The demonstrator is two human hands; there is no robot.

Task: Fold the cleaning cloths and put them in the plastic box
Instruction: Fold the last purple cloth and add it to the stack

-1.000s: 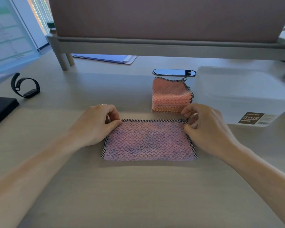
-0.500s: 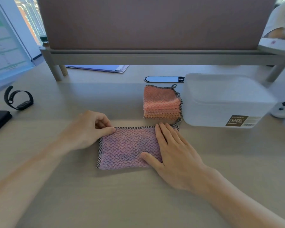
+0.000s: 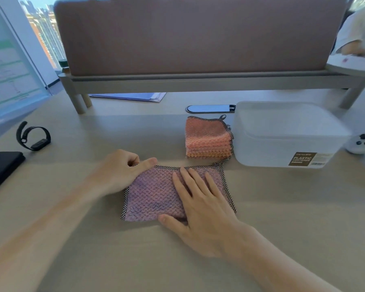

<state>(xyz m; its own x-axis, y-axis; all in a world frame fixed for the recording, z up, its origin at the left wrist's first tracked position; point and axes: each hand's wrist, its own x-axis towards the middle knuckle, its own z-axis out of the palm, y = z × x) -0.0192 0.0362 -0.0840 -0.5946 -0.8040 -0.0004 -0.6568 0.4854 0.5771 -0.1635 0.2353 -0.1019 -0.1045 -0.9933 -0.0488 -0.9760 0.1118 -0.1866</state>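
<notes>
A purple cleaning cloth [image 3: 154, 194] with a black-and-white checked hem lies folded in half on the wooden desk. My left hand [image 3: 120, 173] pinches its far left corner between thumb and fingers. My right hand [image 3: 200, 205] lies flat on the cloth's right half, fingers spread. Behind the cloth sits a stack of several folded orange cloths [image 3: 208, 138]. To the right of that stack stands the white plastic box [image 3: 282, 133], lid on, with a brown label.
A black wristband [image 3: 33, 137] and a dark flat device [image 3: 2, 169] lie at the left. A phone [image 3: 209, 108] lies behind the orange stack. A white controller [image 3: 361, 143] sits right of the box. A raised shelf with a panel [image 3: 198, 81] spans the back.
My right hand let go of the cloth's far right corner and moved onto the cloth, palm down. The left hand kept its pinch on the left corner. The view shifted.
</notes>
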